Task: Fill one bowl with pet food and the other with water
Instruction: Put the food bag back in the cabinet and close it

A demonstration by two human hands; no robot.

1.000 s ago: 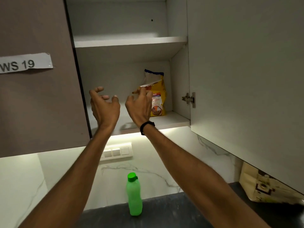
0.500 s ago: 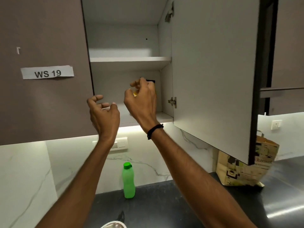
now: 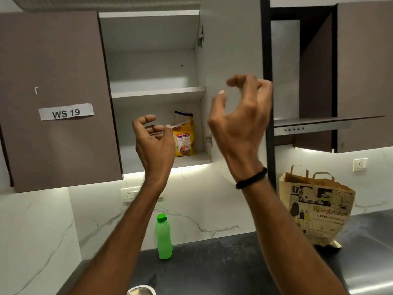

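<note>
A yellow pet food bag (image 3: 184, 138) stands upright on the lower shelf of the open wall cabinet (image 3: 158, 93). My left hand (image 3: 154, 143) is raised in front of that shelf, fingers curled and apart, holding nothing, just left of the bag. My right hand (image 3: 240, 122) is up in front of the open cabinet door (image 3: 231, 45), fingers spread and curled, empty. A green water bottle (image 3: 163, 237) stands on the dark counter (image 3: 212, 262) below. The rim of a metal bowl (image 3: 141, 290) shows at the bottom edge.
The neighbouring cabinet door, labelled WS 19 (image 3: 66, 112), is closed. A printed paper shopping bag (image 3: 314, 209) stands on the counter at right, under a range hood (image 3: 312, 124). Wall sockets (image 3: 129, 194) sit on the marble backsplash.
My right hand has left the pet food bag and moved right, in front of the open door. The bag stays on the shelf. The view has pulled back and lowered.
</note>
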